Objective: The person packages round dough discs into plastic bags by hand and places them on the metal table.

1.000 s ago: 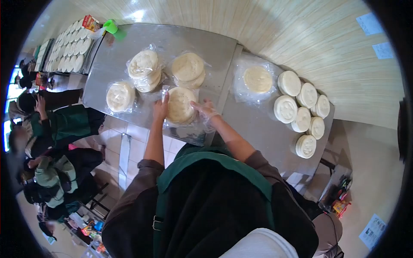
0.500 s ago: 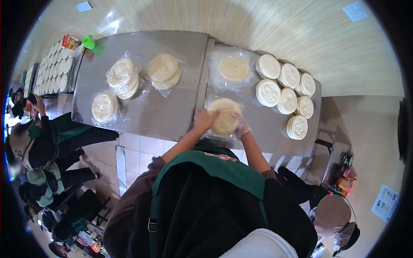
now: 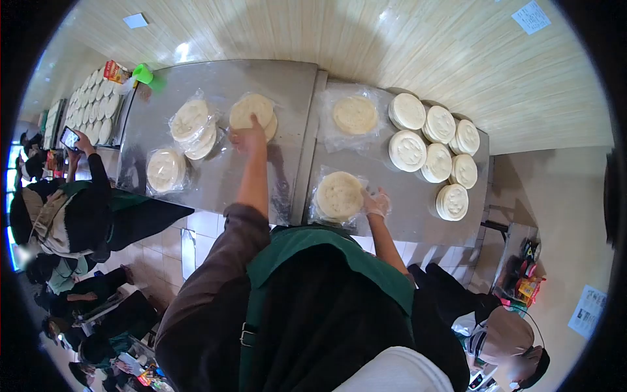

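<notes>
My left hand (image 3: pixel 251 135) reaches over the left metal table and touches the near edge of a stack of round flat breads (image 3: pixel 252 110) on plastic; its fingers are apart. Gloved in clear plastic, my right hand (image 3: pixel 377 202) is open beside a bread on a plastic sheet (image 3: pixel 339 195) at the near edge of the right table. Another bread on plastic (image 3: pixel 354 115) lies farther back. To the left are two more plastic-wrapped stacks, one farther back (image 3: pixel 192 121) and one nearer (image 3: pixel 166 170).
Several stacks of pale round breads (image 3: pixel 437 163) stand on the right table (image 3: pixel 398 215). A green cup (image 3: pixel 142 74) and a red packet (image 3: pixel 116 72) are at the far left, near trays of breads (image 3: pixel 93 108). People stand at the left and lower right.
The bread stack between my hands went from the left table to the right table and was let go. My left hand then moved left to another stack.
</notes>
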The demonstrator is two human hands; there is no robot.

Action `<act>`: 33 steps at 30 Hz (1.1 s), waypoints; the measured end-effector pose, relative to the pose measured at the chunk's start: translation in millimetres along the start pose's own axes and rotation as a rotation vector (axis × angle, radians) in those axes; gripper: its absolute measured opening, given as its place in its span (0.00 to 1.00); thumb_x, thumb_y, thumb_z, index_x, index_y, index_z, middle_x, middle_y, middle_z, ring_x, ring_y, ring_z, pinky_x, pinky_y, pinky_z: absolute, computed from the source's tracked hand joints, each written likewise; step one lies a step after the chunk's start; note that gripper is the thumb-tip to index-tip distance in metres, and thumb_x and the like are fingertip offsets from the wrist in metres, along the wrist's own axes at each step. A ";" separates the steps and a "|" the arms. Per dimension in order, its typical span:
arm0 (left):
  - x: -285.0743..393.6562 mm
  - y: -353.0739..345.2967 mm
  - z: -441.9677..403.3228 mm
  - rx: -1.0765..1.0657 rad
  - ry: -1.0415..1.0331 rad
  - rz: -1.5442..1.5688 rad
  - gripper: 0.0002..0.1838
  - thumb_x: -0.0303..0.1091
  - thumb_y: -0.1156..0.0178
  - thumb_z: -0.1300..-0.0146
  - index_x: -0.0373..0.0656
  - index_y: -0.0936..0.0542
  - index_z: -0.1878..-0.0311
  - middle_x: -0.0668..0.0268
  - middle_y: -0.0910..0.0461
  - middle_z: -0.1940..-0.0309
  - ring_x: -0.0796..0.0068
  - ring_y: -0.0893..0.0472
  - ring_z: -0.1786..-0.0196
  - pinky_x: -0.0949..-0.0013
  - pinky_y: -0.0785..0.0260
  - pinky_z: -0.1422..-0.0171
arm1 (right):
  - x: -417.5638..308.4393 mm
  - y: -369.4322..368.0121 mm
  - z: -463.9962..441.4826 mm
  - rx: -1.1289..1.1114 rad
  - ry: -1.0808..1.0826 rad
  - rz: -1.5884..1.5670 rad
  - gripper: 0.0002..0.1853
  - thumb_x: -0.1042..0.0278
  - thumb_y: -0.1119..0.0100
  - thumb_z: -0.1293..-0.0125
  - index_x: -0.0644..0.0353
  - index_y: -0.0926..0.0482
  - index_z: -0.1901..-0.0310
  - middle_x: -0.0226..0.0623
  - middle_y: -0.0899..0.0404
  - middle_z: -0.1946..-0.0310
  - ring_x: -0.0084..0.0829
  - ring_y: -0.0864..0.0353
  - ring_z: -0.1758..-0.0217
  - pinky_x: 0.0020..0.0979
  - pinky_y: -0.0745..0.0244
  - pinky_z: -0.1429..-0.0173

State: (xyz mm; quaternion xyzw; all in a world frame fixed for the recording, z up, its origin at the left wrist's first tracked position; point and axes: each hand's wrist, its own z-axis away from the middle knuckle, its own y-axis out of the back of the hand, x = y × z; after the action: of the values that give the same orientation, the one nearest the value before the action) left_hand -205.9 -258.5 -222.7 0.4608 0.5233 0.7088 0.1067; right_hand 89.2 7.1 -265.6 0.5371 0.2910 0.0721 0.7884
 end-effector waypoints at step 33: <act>-124.1 145.5 -146.6 -0.458 -0.218 0.829 0.33 0.56 0.71 0.24 0.37 0.29 0.38 0.59 0.25 0.48 0.66 0.27 0.43 0.63 0.38 0.34 | -357.3 -16.6 38.5 -1.283 0.380 -1.007 0.24 0.63 0.27 0.44 0.62 0.22 0.48 0.36 0.18 0.55 0.27 0.17 0.56 0.32 0.21 0.49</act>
State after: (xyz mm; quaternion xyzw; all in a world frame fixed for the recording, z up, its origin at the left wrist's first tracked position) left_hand -201.3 -494.0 -171.7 0.6669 0.1119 0.7360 -0.0319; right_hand -186.6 -183.0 -134.3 -0.2314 0.5264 -0.0478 0.8167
